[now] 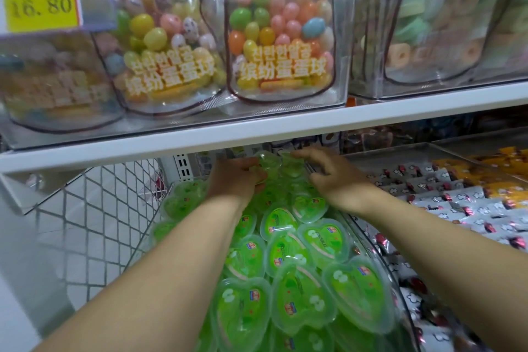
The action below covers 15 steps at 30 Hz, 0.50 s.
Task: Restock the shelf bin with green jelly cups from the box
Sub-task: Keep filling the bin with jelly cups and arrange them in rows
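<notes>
Where left grip meets right grip, jelly cups sit pinched.

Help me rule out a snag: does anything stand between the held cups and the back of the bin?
Nothing visible does. The left hand and right hand hold the green jelly cups at the back of the bin, below the white shelf, above the pile.

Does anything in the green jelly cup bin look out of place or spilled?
Nothing spilled. Only the back cups, held in the left hand and right hand, stand tilted; the other jelly cups lie in overlapping rows.
</notes>
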Motion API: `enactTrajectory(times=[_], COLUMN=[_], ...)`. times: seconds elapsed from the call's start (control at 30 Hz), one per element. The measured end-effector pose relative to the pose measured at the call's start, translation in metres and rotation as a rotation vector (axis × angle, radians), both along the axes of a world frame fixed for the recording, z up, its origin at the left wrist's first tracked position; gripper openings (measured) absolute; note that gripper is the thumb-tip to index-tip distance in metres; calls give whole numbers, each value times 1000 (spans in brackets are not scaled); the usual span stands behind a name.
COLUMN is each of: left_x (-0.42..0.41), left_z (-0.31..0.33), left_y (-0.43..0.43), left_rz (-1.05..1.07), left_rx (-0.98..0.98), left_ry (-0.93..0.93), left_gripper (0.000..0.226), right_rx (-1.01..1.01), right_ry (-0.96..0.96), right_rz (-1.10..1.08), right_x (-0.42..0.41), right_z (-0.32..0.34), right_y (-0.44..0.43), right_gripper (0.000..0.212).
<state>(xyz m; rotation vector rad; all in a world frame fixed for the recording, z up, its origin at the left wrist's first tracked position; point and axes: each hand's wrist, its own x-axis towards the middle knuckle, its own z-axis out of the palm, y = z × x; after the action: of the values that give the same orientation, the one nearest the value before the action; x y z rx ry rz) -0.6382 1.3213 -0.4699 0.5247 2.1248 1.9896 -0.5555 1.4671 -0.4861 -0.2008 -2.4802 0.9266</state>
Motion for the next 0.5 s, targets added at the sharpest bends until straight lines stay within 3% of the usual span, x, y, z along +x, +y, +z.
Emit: enactTrajectory(times=[0.23, 0.5], left_x=[4, 29], left_z=[3, 19], left_y=[-2, -24], left_rz=[20, 87], left_rx=[-50, -313], left_ry=[16, 232], left_gripper=[39, 32], right_rx=[-72, -78], right_ry=[-1, 15], right_rz=[9, -1], right_x=[5, 44], right_z=[3, 9], right_y=[-3, -17], right_gripper=[52, 52])
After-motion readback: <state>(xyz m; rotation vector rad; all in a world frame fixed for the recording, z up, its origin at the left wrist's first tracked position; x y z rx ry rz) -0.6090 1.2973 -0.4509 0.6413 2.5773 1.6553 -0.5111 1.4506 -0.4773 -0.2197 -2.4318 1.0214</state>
